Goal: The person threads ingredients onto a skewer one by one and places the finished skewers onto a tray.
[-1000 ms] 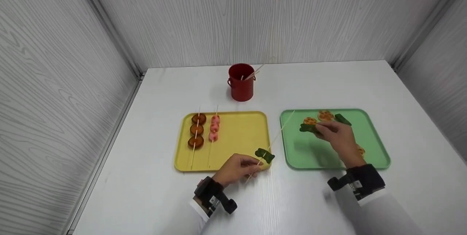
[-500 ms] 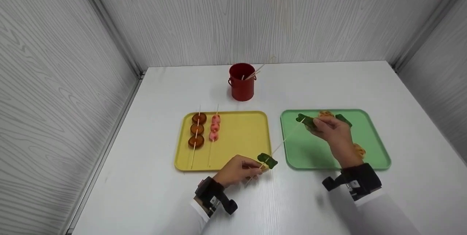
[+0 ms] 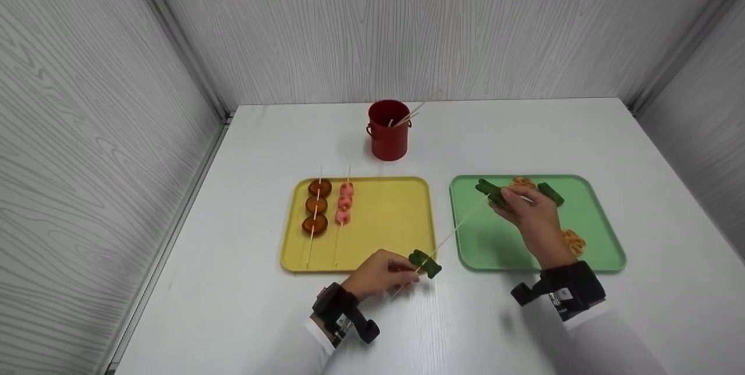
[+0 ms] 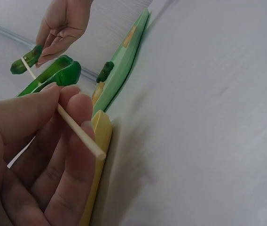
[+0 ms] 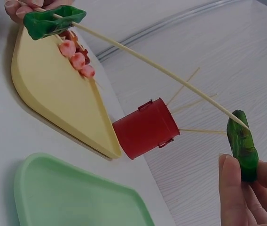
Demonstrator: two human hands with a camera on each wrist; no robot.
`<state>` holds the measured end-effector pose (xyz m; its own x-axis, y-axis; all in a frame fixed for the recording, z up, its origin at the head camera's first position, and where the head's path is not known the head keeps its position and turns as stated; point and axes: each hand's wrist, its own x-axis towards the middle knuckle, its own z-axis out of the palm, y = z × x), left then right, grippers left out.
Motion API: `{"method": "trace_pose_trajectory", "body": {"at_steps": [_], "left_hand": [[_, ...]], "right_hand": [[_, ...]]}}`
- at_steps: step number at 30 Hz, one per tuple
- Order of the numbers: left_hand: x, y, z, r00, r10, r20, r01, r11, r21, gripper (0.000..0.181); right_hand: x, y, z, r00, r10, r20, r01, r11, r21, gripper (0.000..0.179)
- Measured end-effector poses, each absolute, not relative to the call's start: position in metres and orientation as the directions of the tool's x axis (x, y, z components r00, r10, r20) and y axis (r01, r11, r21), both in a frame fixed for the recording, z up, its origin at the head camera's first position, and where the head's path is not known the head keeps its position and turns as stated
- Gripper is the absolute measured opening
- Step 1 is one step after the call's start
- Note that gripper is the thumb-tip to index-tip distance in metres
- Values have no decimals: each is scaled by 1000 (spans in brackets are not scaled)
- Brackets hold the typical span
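My left hand [image 3: 378,275] pinches a thin wooden skewer [image 5: 152,63] near its lower end, by the front right corner of the yellow tray. One green pepper piece [image 5: 53,21] is threaded on the skewer just beyond those fingers. Over the green tray, my right hand [image 3: 532,218] pinches a second green pepper piece [image 5: 242,148] between thumb and fingers. The skewer's far tip meets this piece; whether it has gone through, I cannot tell.
On the yellow tray [image 3: 384,212] lie a skewer of brown rounds [image 3: 316,206] and one of pink pieces [image 3: 344,202]. The green tray [image 3: 477,247] holds orange-yellow rounds [image 3: 573,242] and another green pepper piece [image 3: 550,193]. A red bucket [image 3: 389,139] with skewers stands behind.
My right hand has brought its pepper piece slightly up and left, onto the skewer's tip. The skewer has tilted lower to the right, while my left hand has hardly moved.
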<state>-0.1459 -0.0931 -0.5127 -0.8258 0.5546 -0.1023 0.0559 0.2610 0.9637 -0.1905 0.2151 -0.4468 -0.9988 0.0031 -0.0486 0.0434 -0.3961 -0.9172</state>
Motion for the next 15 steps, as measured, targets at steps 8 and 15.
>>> {"method": "trace_pose_trajectory", "body": {"at_steps": [8, 15], "left_hand": [[-143, -93, -505, -819, 562, -111, 43, 253, 967, 17], [-147, -93, -516, -825, 556, -104, 55, 262, 964, 16]], "right_hand": [[-190, 214, -448, -999, -4, -39, 38, -410, -911, 10], [-188, 214, -448, -1000, 5, 2, -3, -291, -957, 21]]}}
